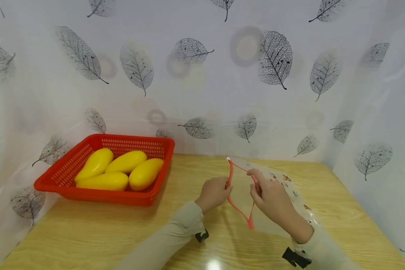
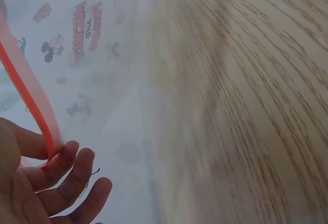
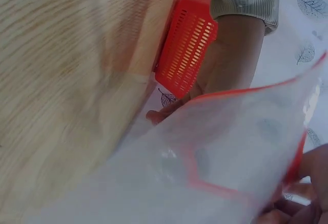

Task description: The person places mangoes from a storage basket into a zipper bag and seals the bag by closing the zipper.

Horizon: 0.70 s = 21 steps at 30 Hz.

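Observation:
Both hands hold a clear plastic zip bag with small cartoon prints and a red-orange zip edge. Its mouth gapes in a diamond shape facing left, and a white slider sits at the far corner. My left hand pinches the near-left side of the zip edge; in the left wrist view that hand's other fingers are loosely bent beside the bag. On the opposite side, my right hand grips the red edge, thumb and index finger at it. Seen from the right wrist, the film partly covers the left hand.
At the left of the wooden table stands a red plastic basket with slotted sides. Several yellow mangoes lie in it. A pale leaf-printed sheet hangs behind the table and along both sides.

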### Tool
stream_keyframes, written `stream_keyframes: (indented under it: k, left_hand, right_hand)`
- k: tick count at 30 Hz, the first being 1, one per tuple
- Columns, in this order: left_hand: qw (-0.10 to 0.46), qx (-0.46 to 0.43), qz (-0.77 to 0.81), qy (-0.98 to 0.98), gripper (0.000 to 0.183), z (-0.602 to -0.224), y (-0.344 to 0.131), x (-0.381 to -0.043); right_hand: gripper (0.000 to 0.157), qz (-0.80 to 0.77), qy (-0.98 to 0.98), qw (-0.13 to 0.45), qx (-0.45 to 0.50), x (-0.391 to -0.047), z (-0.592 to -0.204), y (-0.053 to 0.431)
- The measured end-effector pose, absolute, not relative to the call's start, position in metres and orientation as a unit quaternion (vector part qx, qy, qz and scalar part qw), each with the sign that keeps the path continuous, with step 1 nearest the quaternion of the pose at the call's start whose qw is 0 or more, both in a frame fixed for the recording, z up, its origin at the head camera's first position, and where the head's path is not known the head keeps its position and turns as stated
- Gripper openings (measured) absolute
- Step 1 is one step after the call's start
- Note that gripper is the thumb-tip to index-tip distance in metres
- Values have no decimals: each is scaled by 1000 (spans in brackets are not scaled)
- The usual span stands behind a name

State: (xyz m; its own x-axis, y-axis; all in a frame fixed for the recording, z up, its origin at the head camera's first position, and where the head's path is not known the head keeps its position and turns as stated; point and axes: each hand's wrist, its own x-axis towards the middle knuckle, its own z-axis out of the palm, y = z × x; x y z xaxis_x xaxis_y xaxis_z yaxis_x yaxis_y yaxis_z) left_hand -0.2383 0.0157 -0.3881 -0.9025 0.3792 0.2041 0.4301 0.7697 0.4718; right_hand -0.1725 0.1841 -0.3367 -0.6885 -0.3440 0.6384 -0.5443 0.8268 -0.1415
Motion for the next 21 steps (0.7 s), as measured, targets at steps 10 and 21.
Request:
stream_keyframes:
  k: [10,21]
  left_hand:
    - [54,-209,-260,-941,28,-391,19,-240]
    - [71,-210,-246,-944,27,-392,16,-242]
  right_hand:
    - [18,70,-895,214,386,-172,-321,197]
    - [29,-76,-817,266,506,-180,-309,213]
